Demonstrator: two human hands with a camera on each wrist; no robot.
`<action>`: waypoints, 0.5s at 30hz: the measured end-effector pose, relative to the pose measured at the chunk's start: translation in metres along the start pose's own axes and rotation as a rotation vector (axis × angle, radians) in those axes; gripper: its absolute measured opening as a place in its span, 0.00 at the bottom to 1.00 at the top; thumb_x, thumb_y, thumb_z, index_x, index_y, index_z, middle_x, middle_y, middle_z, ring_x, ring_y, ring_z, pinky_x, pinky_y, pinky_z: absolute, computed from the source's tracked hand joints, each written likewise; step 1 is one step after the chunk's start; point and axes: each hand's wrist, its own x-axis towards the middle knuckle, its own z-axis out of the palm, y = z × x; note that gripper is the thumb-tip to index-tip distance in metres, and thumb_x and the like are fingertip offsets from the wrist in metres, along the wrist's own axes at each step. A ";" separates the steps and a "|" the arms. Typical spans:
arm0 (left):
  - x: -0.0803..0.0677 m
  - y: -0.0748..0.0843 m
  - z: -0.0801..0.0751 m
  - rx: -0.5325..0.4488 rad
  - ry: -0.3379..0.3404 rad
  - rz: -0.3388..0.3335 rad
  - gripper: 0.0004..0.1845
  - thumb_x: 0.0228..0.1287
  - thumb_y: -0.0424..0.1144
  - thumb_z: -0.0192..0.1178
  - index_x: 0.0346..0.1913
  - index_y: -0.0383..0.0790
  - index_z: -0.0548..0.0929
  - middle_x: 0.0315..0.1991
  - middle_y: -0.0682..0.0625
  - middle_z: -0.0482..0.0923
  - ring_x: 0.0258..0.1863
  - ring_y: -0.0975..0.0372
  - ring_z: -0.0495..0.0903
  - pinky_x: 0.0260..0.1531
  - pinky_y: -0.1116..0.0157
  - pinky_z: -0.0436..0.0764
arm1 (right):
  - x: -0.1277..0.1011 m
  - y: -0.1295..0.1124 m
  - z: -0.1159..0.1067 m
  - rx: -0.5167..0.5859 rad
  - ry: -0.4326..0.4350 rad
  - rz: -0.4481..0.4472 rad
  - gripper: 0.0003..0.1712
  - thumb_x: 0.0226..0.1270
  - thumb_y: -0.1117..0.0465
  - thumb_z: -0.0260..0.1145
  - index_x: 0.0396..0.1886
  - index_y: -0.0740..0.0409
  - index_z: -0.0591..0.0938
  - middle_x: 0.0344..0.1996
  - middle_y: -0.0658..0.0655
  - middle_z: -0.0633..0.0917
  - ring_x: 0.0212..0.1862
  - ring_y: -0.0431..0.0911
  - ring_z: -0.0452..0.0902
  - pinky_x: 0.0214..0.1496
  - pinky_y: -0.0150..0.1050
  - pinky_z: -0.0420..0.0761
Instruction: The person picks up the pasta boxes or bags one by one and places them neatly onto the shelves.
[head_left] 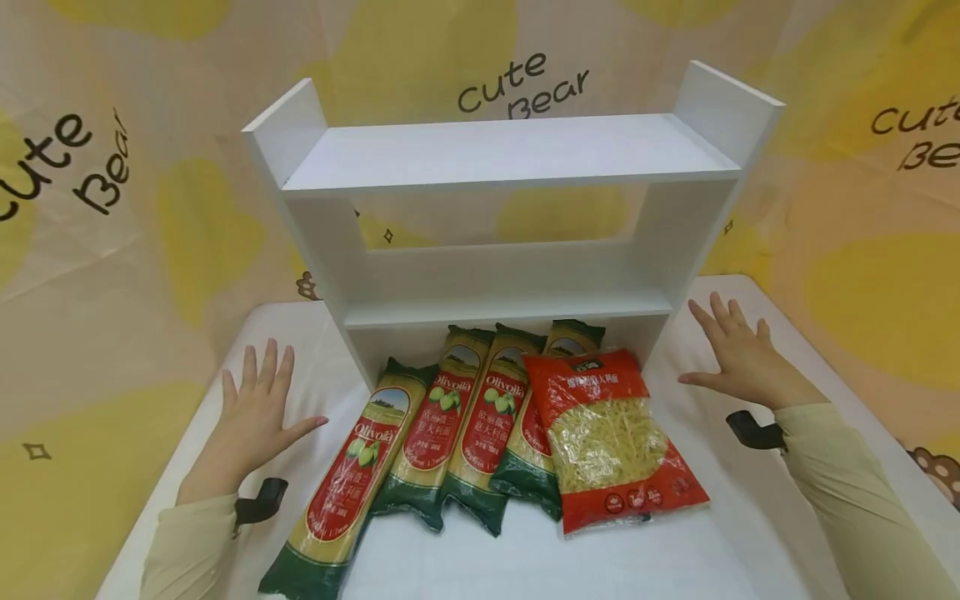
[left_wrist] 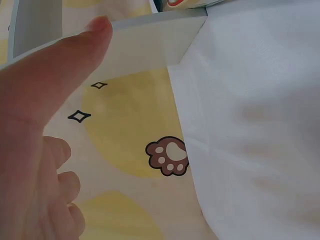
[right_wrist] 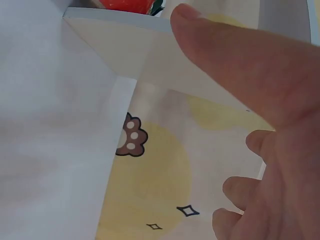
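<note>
Several long Olivola spaghetti packs lie side by side on the white table, their far ends under the white shelf unit. A red bag of short pasta lies on the right over one pack. My left hand hovers flat with fingers spread, left of the packs, holding nothing. My right hand is spread flat to the right of the shelf, also empty. In the left wrist view the thumb points toward the shelf's side panel. The right wrist view shows the thumb near the other side panel.
The shelf has two bare boards, an upper one and a lower one. A yellow patterned cloth with "cute Bear" lettering hangs behind and around the table. Wrist-camera mounts sit on both sleeves.
</note>
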 end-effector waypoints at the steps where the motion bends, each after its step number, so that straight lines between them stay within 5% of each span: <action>1: 0.000 0.000 0.000 -0.003 0.002 0.002 0.58 0.52 0.59 0.65 0.72 0.26 0.44 0.72 0.28 0.36 0.69 0.37 0.28 0.59 0.33 0.28 | 0.000 0.000 0.000 0.003 0.003 0.000 0.62 0.53 0.45 0.72 0.74 0.65 0.44 0.69 0.79 0.40 0.66 0.77 0.35 0.56 0.79 0.39; 6: 0.002 -0.001 0.001 -0.032 -0.009 0.004 0.57 0.54 0.57 0.64 0.72 0.27 0.43 0.72 0.30 0.36 0.70 0.39 0.29 0.60 0.33 0.28 | -0.002 0.001 0.002 0.013 0.022 -0.009 0.61 0.52 0.45 0.72 0.73 0.66 0.47 0.69 0.79 0.42 0.66 0.77 0.36 0.56 0.79 0.39; 15: 0.003 -0.002 0.007 -0.241 -0.105 -0.025 0.51 0.62 0.48 0.62 0.72 0.27 0.40 0.71 0.28 0.39 0.70 0.37 0.37 0.61 0.34 0.42 | -0.007 -0.001 0.008 0.069 -0.038 0.007 0.56 0.56 0.44 0.70 0.72 0.68 0.51 0.68 0.80 0.47 0.67 0.75 0.38 0.58 0.77 0.38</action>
